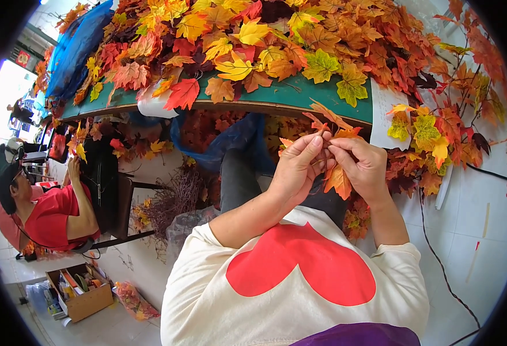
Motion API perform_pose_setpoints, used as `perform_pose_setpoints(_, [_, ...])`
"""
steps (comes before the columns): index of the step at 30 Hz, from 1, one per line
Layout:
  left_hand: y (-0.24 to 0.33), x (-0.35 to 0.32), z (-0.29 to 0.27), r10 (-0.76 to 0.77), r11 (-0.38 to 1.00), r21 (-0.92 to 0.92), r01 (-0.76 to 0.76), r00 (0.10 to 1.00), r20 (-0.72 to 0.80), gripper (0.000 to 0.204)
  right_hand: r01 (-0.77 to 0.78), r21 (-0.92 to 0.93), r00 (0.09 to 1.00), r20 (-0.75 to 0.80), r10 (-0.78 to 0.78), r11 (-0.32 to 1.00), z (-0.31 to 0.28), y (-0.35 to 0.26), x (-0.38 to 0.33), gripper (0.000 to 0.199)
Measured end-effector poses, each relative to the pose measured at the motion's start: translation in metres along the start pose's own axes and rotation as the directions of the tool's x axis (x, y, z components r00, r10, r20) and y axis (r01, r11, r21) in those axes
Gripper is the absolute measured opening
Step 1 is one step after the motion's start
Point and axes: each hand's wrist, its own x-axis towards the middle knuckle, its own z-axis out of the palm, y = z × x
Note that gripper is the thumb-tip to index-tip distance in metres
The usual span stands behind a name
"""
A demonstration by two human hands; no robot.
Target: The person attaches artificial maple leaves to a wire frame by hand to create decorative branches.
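My left hand (299, 164) and my right hand (362, 163) meet just in front of the table edge, fingertips pinched close together. Between them is a sprig of orange artificial maple leaves (338, 182), with one leaf hanging below the fingers and others sticking out above. Both hands seem to grip its thin stem, though the fingers partly hide the join. Beyond them, a big heap of red, orange and yellow artificial maple leaves (250, 32) covers the green tabletop (288, 94).
Leafy branches (438, 135) hang off the table's right end by a white paper (387, 115). Under the table lies a blue plastic bag (224, 141). Bare twigs (176, 199) stand left of my legs. A co-worker in red (52, 213) sits at left; below is a cardboard box (83, 294). A cable (438, 259) crosses the floor.
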Motion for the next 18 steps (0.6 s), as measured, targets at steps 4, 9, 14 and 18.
perform_pose_setpoints(4, [-0.002, -0.003, 0.002, 0.025, 0.999, 0.038, -0.024, 0.999, -0.023, 0.020, 0.026, -0.095, 0.999, -0.031, -0.029, 0.995, 0.002, -0.002, -0.002, 0.008])
perform_pose_setpoints(9, [-0.006, -0.001, 0.000, 0.012, 0.999, 0.046, -0.011, 0.999, -0.037, 0.020, 0.036, -0.118, 0.998, -0.045, -0.042, 0.992, 0.005, 0.000, -0.006, 0.007])
perform_pose_setpoints(14, [-0.013, 0.004, -0.003, 0.101, 0.987, 0.129, -0.095, 0.994, -0.046, 0.020, 0.004, -0.185, 1.000, 0.000, -0.004, 0.983, 0.006, -0.002, -0.005, 0.009])
perform_pose_setpoints(18, [-0.012, 0.005, -0.003, 0.173, 0.978, 0.116, -0.173, 0.985, 0.004, 0.020, -0.036, -0.087, 0.999, -0.028, 0.034, 0.996, 0.006, -0.002, -0.004, 0.009])
